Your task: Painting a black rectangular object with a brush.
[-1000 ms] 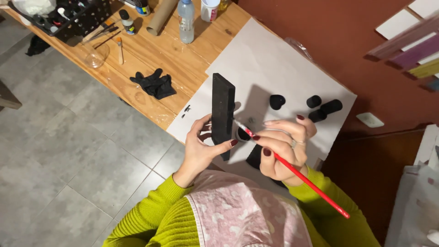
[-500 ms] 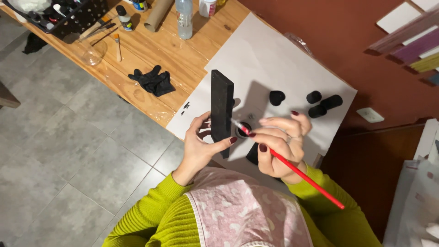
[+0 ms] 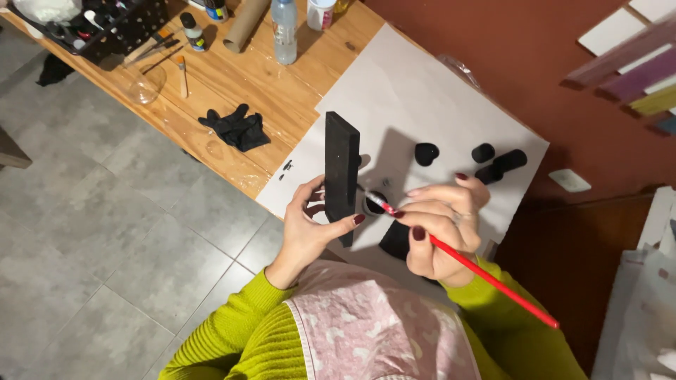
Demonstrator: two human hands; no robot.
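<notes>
My left hand (image 3: pixel 310 232) grips a flat black painted board (image 3: pixel 341 172) by its lower end and holds it upright on edge above the white paper sheet (image 3: pixel 415 91). My right hand (image 3: pixel 440 225) pinches a red-handled paintbrush (image 3: pixel 486 274), its tip against the board's right edge near a small dark paint pot (image 3: pixel 377 203). Black painted pieces lie on the paper: a rounded one (image 3: pixel 426 153) and two short cylinders (image 3: pixel 500 163). Another black piece (image 3: pixel 396 241) is partly hidden under my right hand.
A wooden table (image 3: pixel 211 77) carries a black glove (image 3: pixel 236 129), a plastic bottle (image 3: pixel 284 28), a cardboard tube (image 3: pixel 246 22), a small brush (image 3: pixel 182 76), a clear cup (image 3: pixel 144 86) and a black tray of supplies (image 3: pixel 91 24). Grey tiled floor (image 3: pixel 105 239) lies left; a brown wall (image 3: pixel 563 105) right.
The board has stayed upright in my left hand. My right hand and the brush have shifted slightly, with the tip staying at the board's edge.
</notes>
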